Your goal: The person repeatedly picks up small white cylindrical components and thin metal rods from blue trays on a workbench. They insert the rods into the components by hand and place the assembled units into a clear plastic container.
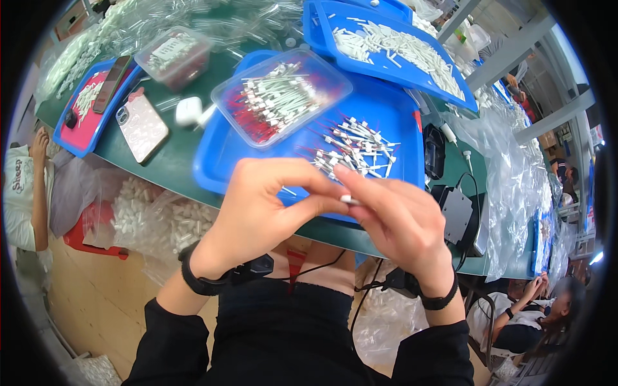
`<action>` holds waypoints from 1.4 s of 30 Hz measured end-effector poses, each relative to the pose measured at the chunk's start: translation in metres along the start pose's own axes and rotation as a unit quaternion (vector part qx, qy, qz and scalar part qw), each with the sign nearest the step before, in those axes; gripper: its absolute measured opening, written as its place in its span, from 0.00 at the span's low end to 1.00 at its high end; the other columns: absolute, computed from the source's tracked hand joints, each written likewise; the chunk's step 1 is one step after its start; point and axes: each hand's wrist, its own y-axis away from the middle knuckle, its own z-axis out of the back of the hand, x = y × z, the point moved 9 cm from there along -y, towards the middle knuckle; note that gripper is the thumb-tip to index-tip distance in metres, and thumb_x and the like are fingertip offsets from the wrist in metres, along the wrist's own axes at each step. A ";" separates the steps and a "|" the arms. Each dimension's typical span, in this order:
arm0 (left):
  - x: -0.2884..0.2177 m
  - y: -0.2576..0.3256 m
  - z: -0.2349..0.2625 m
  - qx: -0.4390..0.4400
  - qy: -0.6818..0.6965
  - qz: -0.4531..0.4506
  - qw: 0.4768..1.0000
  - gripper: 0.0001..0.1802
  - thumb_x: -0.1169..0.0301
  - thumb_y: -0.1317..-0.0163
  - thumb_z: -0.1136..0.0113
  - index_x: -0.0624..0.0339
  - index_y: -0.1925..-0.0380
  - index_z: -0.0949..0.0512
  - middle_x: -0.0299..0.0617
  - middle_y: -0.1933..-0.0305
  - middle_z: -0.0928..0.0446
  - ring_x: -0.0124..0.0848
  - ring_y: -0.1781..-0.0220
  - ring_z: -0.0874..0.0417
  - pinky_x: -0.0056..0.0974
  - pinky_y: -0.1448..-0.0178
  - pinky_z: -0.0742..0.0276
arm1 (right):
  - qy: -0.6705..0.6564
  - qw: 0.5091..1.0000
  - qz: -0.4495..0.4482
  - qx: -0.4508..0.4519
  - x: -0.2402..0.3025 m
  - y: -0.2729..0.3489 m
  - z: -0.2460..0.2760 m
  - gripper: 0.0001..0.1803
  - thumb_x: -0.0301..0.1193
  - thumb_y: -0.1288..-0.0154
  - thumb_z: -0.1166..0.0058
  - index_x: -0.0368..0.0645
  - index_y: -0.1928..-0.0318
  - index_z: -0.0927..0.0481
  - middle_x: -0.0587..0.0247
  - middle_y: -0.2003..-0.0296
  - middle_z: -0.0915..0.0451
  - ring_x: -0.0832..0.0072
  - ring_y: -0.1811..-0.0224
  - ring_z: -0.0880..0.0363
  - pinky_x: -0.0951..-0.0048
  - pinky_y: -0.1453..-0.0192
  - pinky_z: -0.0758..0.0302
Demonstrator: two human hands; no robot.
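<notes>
A small white cylindrical piece (349, 200) shows where the fingertips of both hands meet, over the near edge of the blue tray (209, 154). My left hand (261, 199) pinches at one end of it with thumb and forefinger. My right hand (405, 222) has its thumb and fingers closed round the other side, hiding most of the piece. Just beyond, a loose pile of white parts with thin red wires (360, 148) lies in the tray. A clear plastic container (322, 103) holding more of these wired parts rests on the tray's far left.
Another blue tray (412, 87) with white tubes overlaps the far side. To the left are a phone (145, 128), a white earphone case (188, 112), a lidded clear box (174, 61) and a small red-lined tray (77, 138). A black device (450, 212) stands right. Other people sit on both sides.
</notes>
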 end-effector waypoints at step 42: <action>0.068 -0.061 0.061 0.000 -0.477 0.137 0.868 0.04 0.75 0.52 0.41 0.62 0.74 0.22 0.46 0.71 0.20 0.44 0.63 0.18 0.43 0.58 0.25 | -0.080 0.938 -0.302 -0.150 -0.126 -0.058 0.046 0.11 0.30 0.33 0.48 0.36 0.56 0.24 0.60 0.63 0.16 0.82 0.71 0.22 0.83 0.67 0.27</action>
